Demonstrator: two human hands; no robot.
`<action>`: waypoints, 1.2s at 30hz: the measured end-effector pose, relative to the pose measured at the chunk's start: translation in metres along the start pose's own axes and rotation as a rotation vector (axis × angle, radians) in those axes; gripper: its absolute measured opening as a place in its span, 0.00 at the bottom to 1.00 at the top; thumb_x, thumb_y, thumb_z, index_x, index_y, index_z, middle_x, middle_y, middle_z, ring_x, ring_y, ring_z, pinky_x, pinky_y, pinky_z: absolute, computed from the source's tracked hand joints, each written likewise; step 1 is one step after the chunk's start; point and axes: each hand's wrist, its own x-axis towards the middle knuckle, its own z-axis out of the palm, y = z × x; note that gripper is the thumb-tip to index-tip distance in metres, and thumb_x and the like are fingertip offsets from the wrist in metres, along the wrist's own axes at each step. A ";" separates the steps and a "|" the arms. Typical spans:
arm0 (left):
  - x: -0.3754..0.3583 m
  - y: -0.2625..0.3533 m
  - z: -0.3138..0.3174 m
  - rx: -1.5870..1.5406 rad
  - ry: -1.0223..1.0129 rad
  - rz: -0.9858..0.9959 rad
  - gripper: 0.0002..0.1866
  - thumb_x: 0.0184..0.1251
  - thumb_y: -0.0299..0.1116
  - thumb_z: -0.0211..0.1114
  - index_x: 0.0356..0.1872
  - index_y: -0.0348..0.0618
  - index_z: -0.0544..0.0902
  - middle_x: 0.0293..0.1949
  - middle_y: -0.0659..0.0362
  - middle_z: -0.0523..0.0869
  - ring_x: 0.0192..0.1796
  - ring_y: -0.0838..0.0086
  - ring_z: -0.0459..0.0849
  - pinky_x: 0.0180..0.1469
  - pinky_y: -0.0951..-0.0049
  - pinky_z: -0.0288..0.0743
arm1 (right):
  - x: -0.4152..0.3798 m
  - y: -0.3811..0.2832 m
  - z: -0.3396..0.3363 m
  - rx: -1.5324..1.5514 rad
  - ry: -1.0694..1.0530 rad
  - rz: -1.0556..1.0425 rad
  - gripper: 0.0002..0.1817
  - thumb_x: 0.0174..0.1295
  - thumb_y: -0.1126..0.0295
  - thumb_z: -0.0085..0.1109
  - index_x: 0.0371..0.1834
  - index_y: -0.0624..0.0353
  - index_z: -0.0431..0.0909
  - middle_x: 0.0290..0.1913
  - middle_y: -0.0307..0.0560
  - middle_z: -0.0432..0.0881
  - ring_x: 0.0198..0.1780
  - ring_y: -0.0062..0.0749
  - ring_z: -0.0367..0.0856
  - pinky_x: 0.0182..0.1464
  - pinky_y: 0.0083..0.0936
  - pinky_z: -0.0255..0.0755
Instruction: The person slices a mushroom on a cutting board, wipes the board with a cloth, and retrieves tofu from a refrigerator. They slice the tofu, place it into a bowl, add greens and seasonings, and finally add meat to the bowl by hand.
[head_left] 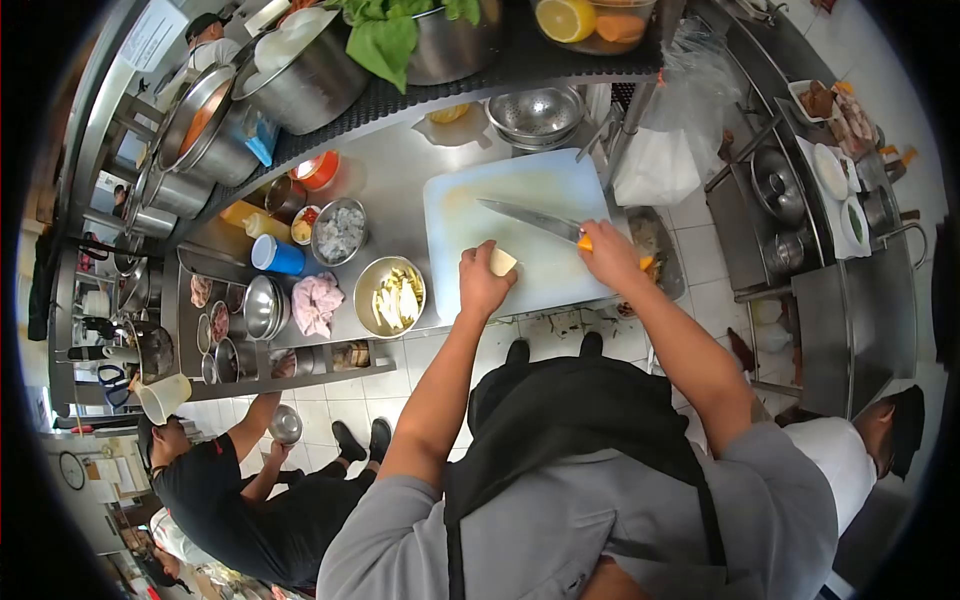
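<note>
On a white cutting board [460, 200], my left hand [484, 284] grips a pale, cream-coloured block of food [502, 262] by its left side. My right hand [612, 258] is closed around the orange handle of a large kitchen knife [530, 217]. The blade points left across the board, beyond the block and apart from it. Left of the board is a metal bowl [421, 318] holding pale cut strips, some with green edges. My fingertips on the far side of the knife handle are partly hidden.
A colander [538, 112] sits behind the board, under a shelf [470, 85] loaded with pots. Bowls, a blue-and-white container [277, 256] and a pink cloth [316, 303] stand at left. One co-worker [240, 490] is at lower left, another [835, 460] at right.
</note>
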 end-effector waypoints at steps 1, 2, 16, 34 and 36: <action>0.000 -0.006 -0.005 -0.058 -0.015 -0.019 0.38 0.48 0.39 0.76 0.65 0.44 0.75 0.60 0.41 0.76 0.59 0.47 0.77 0.63 0.56 0.74 | 0.015 -0.001 0.008 -0.028 0.011 -0.060 0.20 0.58 0.69 0.66 0.54 0.51 0.74 0.48 0.52 0.79 0.49 0.53 0.81 0.51 0.46 0.75; 0.001 -0.012 -0.012 -0.114 -0.028 -0.037 0.38 0.48 0.39 0.77 0.65 0.44 0.75 0.60 0.41 0.76 0.58 0.48 0.78 0.63 0.57 0.74 | 0.030 -0.003 0.015 -0.055 0.023 -0.122 0.20 0.57 0.70 0.66 0.54 0.50 0.75 0.48 0.51 0.79 0.50 0.52 0.81 0.52 0.45 0.74; -0.055 -0.015 -0.153 -0.215 -0.066 0.372 0.42 0.48 0.37 0.80 0.66 0.41 0.71 0.62 0.44 0.74 0.65 0.49 0.74 0.65 0.58 0.71 | -0.025 -0.199 0.046 2.022 -0.808 0.306 0.32 0.73 0.46 0.51 0.73 0.54 0.62 0.66 0.52 0.75 0.59 0.47 0.80 0.61 0.49 0.75; -0.056 -0.351 -0.226 0.413 0.262 -0.130 0.21 0.60 0.34 0.63 0.54 0.37 0.80 0.51 0.42 0.82 0.54 0.49 0.80 0.59 0.53 0.73 | -0.239 -0.071 0.051 2.070 -0.098 0.727 0.31 0.72 0.48 0.50 0.69 0.59 0.67 0.58 0.57 0.81 0.48 0.51 0.85 0.46 0.44 0.82; -0.087 -0.388 -0.242 -0.369 0.041 -0.200 0.19 0.63 0.32 0.56 0.52 0.32 0.80 0.42 0.51 0.87 0.44 0.62 0.87 0.50 0.64 0.80 | -0.275 -0.067 0.046 2.083 0.021 0.715 0.30 0.73 0.49 0.50 0.69 0.59 0.67 0.58 0.57 0.81 0.48 0.51 0.85 0.45 0.44 0.83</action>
